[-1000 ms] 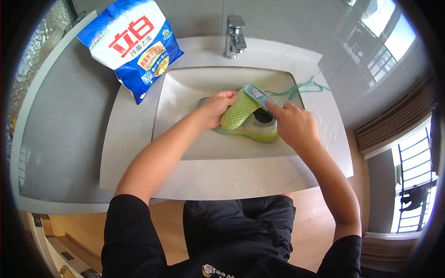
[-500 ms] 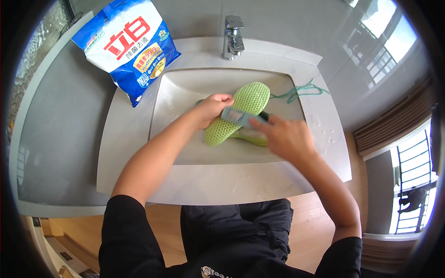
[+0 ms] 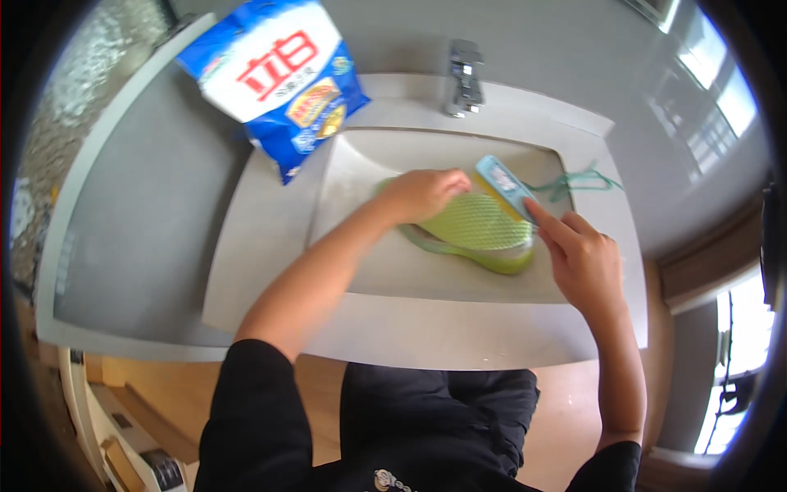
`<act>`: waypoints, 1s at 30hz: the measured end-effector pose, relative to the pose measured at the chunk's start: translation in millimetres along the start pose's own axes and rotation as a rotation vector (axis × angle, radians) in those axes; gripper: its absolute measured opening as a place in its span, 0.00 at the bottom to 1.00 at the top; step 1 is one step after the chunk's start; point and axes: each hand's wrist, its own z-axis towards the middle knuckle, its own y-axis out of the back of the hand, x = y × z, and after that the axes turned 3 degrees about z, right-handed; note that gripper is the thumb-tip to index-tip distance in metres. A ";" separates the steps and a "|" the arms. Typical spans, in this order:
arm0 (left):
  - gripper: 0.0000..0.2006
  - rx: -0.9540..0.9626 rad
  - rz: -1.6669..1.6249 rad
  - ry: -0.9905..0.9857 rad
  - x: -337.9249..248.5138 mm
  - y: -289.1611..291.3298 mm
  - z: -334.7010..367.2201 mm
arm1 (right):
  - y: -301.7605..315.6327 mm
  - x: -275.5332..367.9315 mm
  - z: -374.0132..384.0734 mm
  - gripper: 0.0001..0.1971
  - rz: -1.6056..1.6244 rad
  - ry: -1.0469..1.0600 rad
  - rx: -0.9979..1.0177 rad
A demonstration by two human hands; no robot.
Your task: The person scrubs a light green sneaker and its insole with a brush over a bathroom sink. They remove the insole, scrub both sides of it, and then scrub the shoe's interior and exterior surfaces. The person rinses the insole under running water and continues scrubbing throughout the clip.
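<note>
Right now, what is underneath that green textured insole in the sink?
Under the insole is a shoe; its yellow-green lower edge shows on the side nearer the person. The insole covers much of the shoe's top, so its opening cannot be seen.

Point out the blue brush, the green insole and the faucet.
Blue brush [image 3: 503, 184]: head view, on the middle of its back.
Green insole [image 3: 482, 223]: head view, on its textured face.
Faucet [image 3: 464, 79]: head view, on its metal body.

Green insole [image 3: 479, 223] over shoe [image 3: 507, 263], blue brush [image 3: 503, 185]
</note>
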 end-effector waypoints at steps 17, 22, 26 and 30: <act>0.61 0.171 0.560 -0.427 -25.6 5.9 -23.1 | -10.6 -45.7 3.2 0.19 0.264 -0.251 -0.097; 0.56 0.104 0.731 -0.528 -22.2 11.6 -29.0 | -3.3 -49.7 41.9 0.19 0.463 -0.116 -0.245; 0.53 0.130 0.692 -0.342 -25.6 11.4 -25.0 | -31.8 -71.1 49.7 0.19 0.497 -0.079 -0.327; 0.43 0.228 0.514 -0.180 -10.5 16.9 -32.6 | -56.0 -76.3 40.1 0.19 0.571 -0.056 -0.220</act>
